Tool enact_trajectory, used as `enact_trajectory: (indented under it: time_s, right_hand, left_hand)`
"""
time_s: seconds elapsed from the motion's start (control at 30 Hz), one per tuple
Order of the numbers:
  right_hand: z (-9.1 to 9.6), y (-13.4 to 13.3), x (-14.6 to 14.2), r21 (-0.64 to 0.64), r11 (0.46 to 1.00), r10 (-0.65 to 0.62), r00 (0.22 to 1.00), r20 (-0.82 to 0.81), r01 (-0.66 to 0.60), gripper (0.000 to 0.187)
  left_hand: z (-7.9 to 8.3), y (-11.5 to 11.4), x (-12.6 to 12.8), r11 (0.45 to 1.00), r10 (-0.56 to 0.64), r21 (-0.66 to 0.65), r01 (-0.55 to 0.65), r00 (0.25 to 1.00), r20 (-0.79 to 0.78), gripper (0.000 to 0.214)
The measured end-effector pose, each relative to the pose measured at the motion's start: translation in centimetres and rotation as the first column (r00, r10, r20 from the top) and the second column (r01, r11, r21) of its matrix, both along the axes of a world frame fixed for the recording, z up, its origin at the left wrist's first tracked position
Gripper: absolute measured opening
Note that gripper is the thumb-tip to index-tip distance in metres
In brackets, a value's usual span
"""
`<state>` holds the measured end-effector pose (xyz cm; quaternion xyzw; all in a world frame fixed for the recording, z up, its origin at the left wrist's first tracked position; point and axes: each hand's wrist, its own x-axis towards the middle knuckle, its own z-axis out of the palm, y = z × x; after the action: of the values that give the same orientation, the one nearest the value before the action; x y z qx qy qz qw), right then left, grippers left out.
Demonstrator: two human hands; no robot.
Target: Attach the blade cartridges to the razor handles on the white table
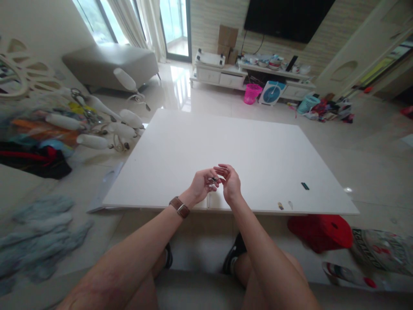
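Note:
My left hand [201, 185] and my right hand [229, 181] meet above the near edge of a large white board [258, 146] that lies flat like a table top. Both hands have their fingers curled and pinched round a tiny dark and pale object [214, 180] held between them; it is too small to name. A brown watch strap [180, 207] sits on my left wrist. On the board to the right lie a small dark green piece [305, 186] and two tiny bits [285, 206] near the front edge.
A red stool [321, 232] and printed bags [383, 252] sit low at right. White lamp parts [106, 125] and clutter lie at left, a grey-blue rug [38, 237] lower left. A TV stand [251, 73], pink basket [252, 93] and fan [272, 92] stand behind.

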<state>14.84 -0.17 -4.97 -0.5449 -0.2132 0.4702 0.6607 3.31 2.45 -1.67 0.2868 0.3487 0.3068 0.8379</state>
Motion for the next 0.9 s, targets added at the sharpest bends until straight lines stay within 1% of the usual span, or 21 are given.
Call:
enact_trajectory:
  time_s: [0.13, 0.2, 0.27, 0.33, 0.4, 0.47, 0.5, 0.53, 0.57, 0.6, 0.63, 0.7, 0.73, 0.83, 0.9]
  right_hand:
    - [0.3, -0.1, -0.2, -0.001, 1.0, 0.004, 0.999, 0.038, -0.004, 0.03]
    - [1.2, -0.5, 0.1, 0.01, 1.0, -0.013, 0.995, 0.103, 0.012, 0.03]
    - [3.0, -1.3, 1.1, 0.052, 0.998, -0.053, 0.977, 0.206, 0.043, 0.027]
    - [5.0, -2.4, 3.0, 0.129, 0.988, -0.119, 0.934, 0.338, 0.079, 0.024]
    - [6.6, -3.4, 5.6, 0.199, 0.97, -0.22, 0.862, 0.456, 0.142, 0.02]
    - [7.2, -4.2, 9.1, 0.212, 0.947, -0.318, 0.794, 0.518, 0.242, 0.02]
    - [7.0, -4.5, 11.0, 0.181, 0.939, -0.344, 0.778, 0.526, 0.292, 0.02]
    - [6.6, -4.8, 13.1, 0.12, 0.94, -0.329, 0.759, 0.561, 0.319, 0.023]
    - [5.9, -5.1, 15.2, 0.012, 0.943, -0.257, 0.709, 0.657, 0.331, 0.026]
    - [5.0, -5.6, 17.2, -0.125, 0.932, -0.12, 0.614, 0.78, 0.341, 0.029]
    - [4.1, -6.3, 19.2, -0.19, 0.913, -0.055, 0.57, 0.82, 0.361, 0.027]
    - [2.2, -8.1, 22.9, -0.276, 0.875, 0.04, 0.509, 0.86, 0.397, 0.019]
    - [1.4, -9.2, 24.5, -0.314, 0.85, 0.085, 0.477, 0.875, 0.423, 0.018]
    - [-0.7, -12.3, 28.8, -0.392, 0.778, 0.211, 0.383, 0.899, 0.492, 0.027]
    - [-2.0, -13.6, 31.1, -0.435, 0.728, 0.294, 0.332, 0.896, 0.529, 0.033]
  left_hand:
    - [0.1, 0.1, -0.1, 0.999, 0.014, -0.044, -0.013, 1.0, 0.012, 0.006]
    - [0.2, 0.1, 0.1, 0.999, 0.011, -0.05, -0.01, 1.0, 0.02, 0.006]
    - [0.3, 0.0, 0.3, 0.998, 0.004, -0.057, -0.003, 1.0, 0.013, 0.005]
    - [0.5, -0.1, 0.4, 0.997, 0.009, -0.071, -0.009, 1.0, 0.002, 0.004]
    - [0.5, -0.3, 0.5, 0.996, 0.012, -0.085, -0.011, 1.0, 0.012, 0.003]
    - [0.5, -0.7, 0.5, 0.996, -0.002, -0.084, 0.004, 1.0, 0.024, 0.003]
    - [0.5, -0.9, 0.5, 0.997, -0.003, -0.081, 0.006, 0.999, 0.033, 0.003]
    - [0.6, -1.1, 0.4, 0.997, 0.001, -0.08, 0.003, 0.999, 0.041, 0.003]
    - [0.8, -1.4, 0.4, 0.997, 0.009, -0.08, -0.005, 0.999, 0.051, 0.004]
    - [1.1, -1.7, 0.3, 0.997, 0.019, -0.081, -0.014, 0.998, 0.065, 0.004]
    - [1.4, -1.9, 0.3, 0.996, 0.031, -0.081, -0.024, 0.996, 0.082, 0.005]
    - [2.0, -2.5, 0.3, 0.996, 0.042, -0.079, -0.032, 0.991, 0.128, 0.005]
    - [2.4, -2.7, 0.4, 0.997, 0.041, -0.076, -0.03, 0.988, 0.149, 0.005]
    - [3.0, -3.3, 0.8, 0.998, 0.024, -0.06, -0.013, 0.981, 0.192, 0.005]
    - [3.1, -3.5, 1.0, 0.999, 0.026, -0.049, -0.017, 0.979, 0.2, 0.005]
